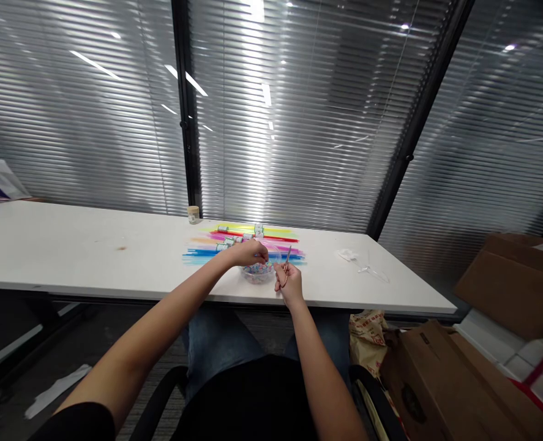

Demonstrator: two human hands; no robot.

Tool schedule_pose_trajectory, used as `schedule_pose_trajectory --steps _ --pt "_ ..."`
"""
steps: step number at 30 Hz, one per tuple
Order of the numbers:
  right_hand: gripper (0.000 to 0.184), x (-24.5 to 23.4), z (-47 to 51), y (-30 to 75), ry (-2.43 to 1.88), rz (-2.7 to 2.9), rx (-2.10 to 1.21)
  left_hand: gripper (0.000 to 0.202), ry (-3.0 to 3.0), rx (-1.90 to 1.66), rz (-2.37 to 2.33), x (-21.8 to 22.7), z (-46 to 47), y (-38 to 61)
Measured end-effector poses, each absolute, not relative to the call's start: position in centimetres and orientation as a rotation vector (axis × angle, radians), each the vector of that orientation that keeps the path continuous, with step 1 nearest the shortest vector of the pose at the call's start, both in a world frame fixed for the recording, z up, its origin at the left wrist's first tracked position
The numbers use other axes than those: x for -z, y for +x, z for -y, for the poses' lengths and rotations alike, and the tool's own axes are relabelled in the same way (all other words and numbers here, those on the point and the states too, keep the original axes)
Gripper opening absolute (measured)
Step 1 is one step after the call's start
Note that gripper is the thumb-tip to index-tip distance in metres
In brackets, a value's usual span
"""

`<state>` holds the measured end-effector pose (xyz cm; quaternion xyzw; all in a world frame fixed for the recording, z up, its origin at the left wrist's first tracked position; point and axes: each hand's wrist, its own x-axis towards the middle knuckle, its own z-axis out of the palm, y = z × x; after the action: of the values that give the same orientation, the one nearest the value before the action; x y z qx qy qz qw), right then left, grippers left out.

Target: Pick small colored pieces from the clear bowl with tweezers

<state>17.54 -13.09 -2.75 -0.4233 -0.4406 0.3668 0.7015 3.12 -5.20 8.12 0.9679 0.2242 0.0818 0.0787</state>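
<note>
Scissors (288, 258): gripped in right hand (292, 283), below frame centre. Over clear bowl (256, 278) with curled left hand (251, 252); cannot tell if gripping.

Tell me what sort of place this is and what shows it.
Probably an office or workroom: a long white table runs along a wall of dark-framed panes with venetian blinds, and cardboard boxes are piled at the right.

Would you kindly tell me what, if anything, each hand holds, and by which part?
The right hand holds the scissors by their handles; whether the left hand holds anything cannot be told.
</note>
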Motion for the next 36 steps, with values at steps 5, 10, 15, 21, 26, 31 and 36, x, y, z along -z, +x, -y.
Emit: schedule_pose_trajectory --steps 5,10,15,21,26,31,36 --pt "0.032 2.7 13.1 17.5 -0.943 0.977 -0.818 0.017 2.917 -0.237 -0.7 -8.2 5.4 3.1" --pt "0.032 2.6 13.2 17.6 -0.944 0.979 -0.818 0.032 2.917 -0.247 -0.76 -8.3 5.8 3.1" --pt "0.032 2.6 13.2 17.5 -0.945 0.98 -0.819 0.038 2.908 -0.26 -0.767 -8.1 5.9 3.1" --pt "0.034 2.5 13.3 17.5 -0.932 0.975 -0.817 0.039 2.876 -0.277 -0.723 -8.1 5.6 3.1" --pt "0.034 2.5 13.3 17.5 -0.936 0.982 -0.81 0.033 2.845 -0.269 -0.699 -8.1 5.3 2.9" --pt "0.035 2.6 13.2 17.5 -0.929 0.982 -0.81 0.031 2.776 -0.246 -0.702 -7.7 4.8 3.0" --pt "0.035 2.8 13.1 17.6 -0.929 0.988 -0.809 0.029 2.784 -0.258 -0.702 -7.8 5.0 3.0"
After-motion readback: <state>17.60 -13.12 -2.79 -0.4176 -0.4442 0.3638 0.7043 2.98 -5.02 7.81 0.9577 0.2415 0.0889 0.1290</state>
